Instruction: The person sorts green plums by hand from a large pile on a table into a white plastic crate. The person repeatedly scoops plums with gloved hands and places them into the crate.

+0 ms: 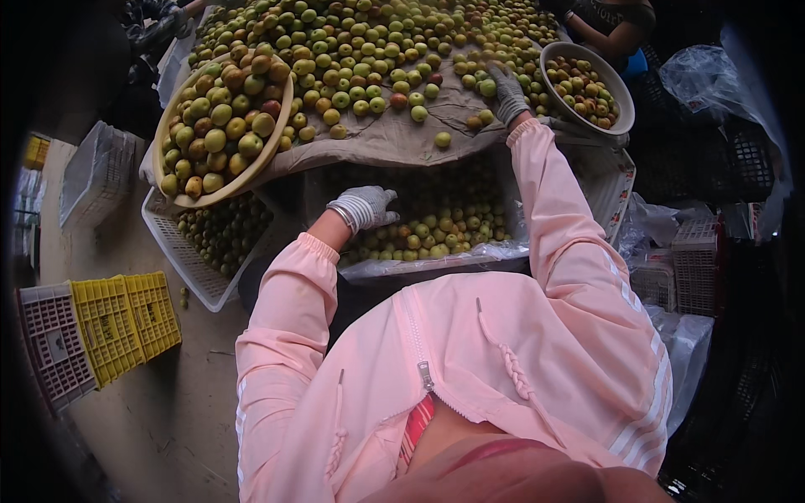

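My left hand (365,209), in a grey-white knit glove, hovers above a plastic-lined crate (434,261) of small round green fruits (440,236). Its fingers are slightly spread, with nothing seen in them. On the cloth-covered sorting table (402,141), my right hand (506,94), gloved alike, reaches among green and reddish fruits (358,69) that resemble jujubes. A green fruit (488,88) lies against its fingers; whether they grip anything is hidden. To the left a cream basin (286,119) heaped with fruit tilts at the table's edge. A smaller grey basin (622,104) of fruit stands right of my right hand.
Below the cream basin, a white crate (182,258) holds darker green fruit. Yellow crates (126,320) stand on the floor (157,427) at left, near a plastic-lined crate (100,170). Stacked crates (695,264) and clear plastic (704,75) are at right. Two people's arms (610,41) show across the table.
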Available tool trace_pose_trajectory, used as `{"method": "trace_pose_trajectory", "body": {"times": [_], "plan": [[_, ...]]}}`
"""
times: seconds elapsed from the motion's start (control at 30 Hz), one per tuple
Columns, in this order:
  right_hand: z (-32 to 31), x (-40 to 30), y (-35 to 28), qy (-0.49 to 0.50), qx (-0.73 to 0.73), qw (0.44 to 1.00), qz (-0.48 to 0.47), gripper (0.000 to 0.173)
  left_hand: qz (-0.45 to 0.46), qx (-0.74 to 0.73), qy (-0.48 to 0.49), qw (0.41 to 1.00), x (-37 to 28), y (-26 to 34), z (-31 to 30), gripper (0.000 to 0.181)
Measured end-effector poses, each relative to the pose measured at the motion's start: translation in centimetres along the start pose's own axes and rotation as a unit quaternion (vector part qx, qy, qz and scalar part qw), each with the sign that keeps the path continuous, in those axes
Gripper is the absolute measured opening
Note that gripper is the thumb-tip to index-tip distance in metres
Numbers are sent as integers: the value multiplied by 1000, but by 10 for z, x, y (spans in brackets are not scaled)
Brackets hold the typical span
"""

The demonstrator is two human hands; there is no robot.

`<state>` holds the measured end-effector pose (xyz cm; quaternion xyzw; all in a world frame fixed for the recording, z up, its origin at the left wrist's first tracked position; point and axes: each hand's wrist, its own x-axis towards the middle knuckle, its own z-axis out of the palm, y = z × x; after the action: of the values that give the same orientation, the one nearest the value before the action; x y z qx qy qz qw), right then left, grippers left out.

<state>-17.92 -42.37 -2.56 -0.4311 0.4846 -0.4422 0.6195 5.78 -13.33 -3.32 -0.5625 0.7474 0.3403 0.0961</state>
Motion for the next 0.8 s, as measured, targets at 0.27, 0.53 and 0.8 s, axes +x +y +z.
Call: {"method": "trace_pose_trajectory", "body": {"times": [0.27,0.53,0.8], "plan": [[-46,-137,33,-131,372,898,196,37,22,21,-6,1000,9,2,6,57],[-21,-150,39,-285,-321,899,-81,36,10,14,-17,1000,6,3,2,56],[31,-66,32,-41,-799,594,-85,35,15,10,-9,1000,8,-2,3,56]]}}
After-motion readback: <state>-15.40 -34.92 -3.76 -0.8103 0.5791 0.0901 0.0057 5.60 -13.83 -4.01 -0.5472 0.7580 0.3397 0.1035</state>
